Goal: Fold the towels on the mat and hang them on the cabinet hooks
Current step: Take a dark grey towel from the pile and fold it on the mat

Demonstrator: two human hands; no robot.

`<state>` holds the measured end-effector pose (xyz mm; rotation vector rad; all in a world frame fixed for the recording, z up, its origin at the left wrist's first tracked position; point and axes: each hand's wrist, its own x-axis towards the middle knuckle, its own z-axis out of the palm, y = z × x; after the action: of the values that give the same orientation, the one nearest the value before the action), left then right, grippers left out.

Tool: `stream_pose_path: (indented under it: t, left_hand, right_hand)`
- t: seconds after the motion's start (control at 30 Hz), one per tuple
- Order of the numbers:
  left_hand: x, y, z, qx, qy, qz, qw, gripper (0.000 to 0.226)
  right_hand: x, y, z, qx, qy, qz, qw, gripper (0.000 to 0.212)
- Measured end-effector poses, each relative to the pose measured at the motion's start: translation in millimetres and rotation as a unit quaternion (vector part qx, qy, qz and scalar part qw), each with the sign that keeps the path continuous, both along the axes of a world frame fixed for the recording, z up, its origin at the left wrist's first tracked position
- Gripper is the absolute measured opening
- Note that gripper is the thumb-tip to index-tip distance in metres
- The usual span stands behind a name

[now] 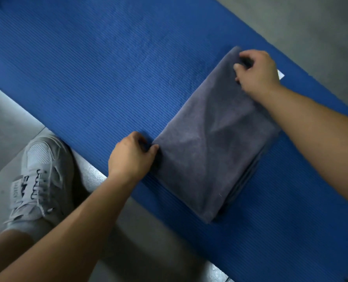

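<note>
A grey towel (215, 139) lies folded into a layered rectangle on the blue ribbed mat (91, 74). Several stacked layers show along its right edge. My left hand (131, 155) pinches the towel's near left corner between thumb and fingers. My right hand (257, 72) grips the far corner, fingers curled round the cloth. A small white tag (280, 75) peeks out just beyond my right hand. No cabinet or hooks are in view.
My white sneaker (41, 176) stands on the grey floor (158, 241) just left of the mat's near edge. More grey floor (311, 23) lies past the mat at the upper right. The mat stretches bare to the upper left.
</note>
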<state>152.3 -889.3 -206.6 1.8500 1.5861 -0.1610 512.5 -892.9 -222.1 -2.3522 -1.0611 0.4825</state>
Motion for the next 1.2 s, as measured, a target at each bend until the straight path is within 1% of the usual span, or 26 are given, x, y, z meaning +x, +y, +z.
stream_pose_path:
  t: [0.07,0.13,0.17,0.23,0.27,0.3,0.37,0.5,0.6,0.67,0.77,0.83,0.9,0.93,0.97,1.03,1.07,1.13,1.2]
  left_hand:
    - [1,1,3,-0.035,0.005,-0.009,0.999,0.024]
    - [-1,-1,5,-0.049,-0.005,-0.006,0.999,0.025]
    - [-4,-2,5,-0.050,-0.013,0.004,0.999,0.025]
    - [-11,-2,4,-0.035,-0.020,0.041,0.998,0.022]
    - [-16,0,4,-0.020,-0.019,0.064,0.998,0.020]
    - [-20,3,4,-0.005,-0.019,0.085,0.996,0.019]
    - [-27,11,5,0.000,-0.036,0.116,0.993,0.017]
    - [-36,25,5,-0.055,-0.072,0.110,0.990,0.014]
    - [-40,29,3,-0.114,-0.103,0.119,0.981,0.012]
    - [-42,33,2,-0.123,-0.130,0.146,0.973,0.013]
    - [-42,42,3,-0.096,-0.182,0.207,0.956,0.016]
    - [-42,52,5,-0.052,-0.211,0.254,0.942,0.017]
    - [-43,62,10,0.013,-0.250,0.290,0.924,0.015]
    - [-45,65,14,0.055,-0.266,0.289,0.918,0.013]
    - [-47,64,19,0.102,-0.275,0.267,0.918,0.011]
    - [-48,52,30,0.183,-0.276,0.177,0.927,0.009]
    - [-49,42,34,0.202,-0.278,0.129,0.930,0.009]
    - [-49,20,29,0.196,-0.289,0.043,0.936,0.009]
    - [-48,1,16,0.166,-0.271,-0.022,0.948,0.012]
  right_hand:
    - [-1,22,-5,-0.019,0.028,-0.026,0.999,0.039]
    - [3,37,-10,-0.041,0.042,-0.066,0.996,0.045]
    - [3,42,-10,-0.052,0.046,-0.087,0.994,0.042]
    - [6,47,-12,-0.055,0.052,-0.124,0.989,0.022]
    - [7,48,-14,-0.042,0.061,-0.143,0.987,0.015]
    - [5,48,-15,-0.023,0.075,-0.162,0.984,0.012]
    - [1,51,-18,0.018,0.100,-0.188,0.977,0.013]
    - [-12,70,-8,0.044,0.141,-0.218,0.965,0.014]
    - [-14,88,2,0.041,0.151,-0.200,0.967,0.013]
    - [-18,100,7,0.042,0.155,-0.195,0.968,0.012]
    - [-28,119,18,0.069,0.175,-0.182,0.965,0.012]
    - [-33,131,28,0.105,0.200,-0.166,0.960,0.012]
    - [-34,138,40,0.147,0.228,-0.157,0.950,0.012]
    - [-33,140,46,0.171,0.246,-0.155,0.942,0.013]
    - [-31,139,53,0.192,0.262,-0.151,0.934,0.014]
    - [-24,132,67,0.203,0.287,-0.146,0.925,0.018]
    - [-19,123,72,0.193,0.297,-0.151,0.923,0.020]
    - [-9,100,76,0.171,0.316,-0.175,0.917,0.019]
    - [-3,70,72,0.134,0.318,-0.185,0.920,0.004]
